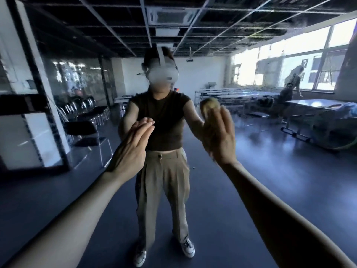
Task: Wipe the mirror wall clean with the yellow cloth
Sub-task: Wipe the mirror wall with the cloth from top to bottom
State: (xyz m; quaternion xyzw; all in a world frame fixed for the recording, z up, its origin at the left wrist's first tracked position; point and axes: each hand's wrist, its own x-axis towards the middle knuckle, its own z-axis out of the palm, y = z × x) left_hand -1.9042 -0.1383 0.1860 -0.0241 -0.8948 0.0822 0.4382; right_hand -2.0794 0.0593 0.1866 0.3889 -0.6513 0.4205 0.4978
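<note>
The right hand [220,136] presses the yellow cloth [209,107] on the mirror [58,180] with straight fingers, the left hand [131,149] leans flat and empty, and smudgy glass up high looks still unwiped.

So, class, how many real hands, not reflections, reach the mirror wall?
2. The left hand lies flat, fingers straight, on the mirror wall left of centre; the right hand presses the yellow cloth against it right of centre. None hidden.
</note>
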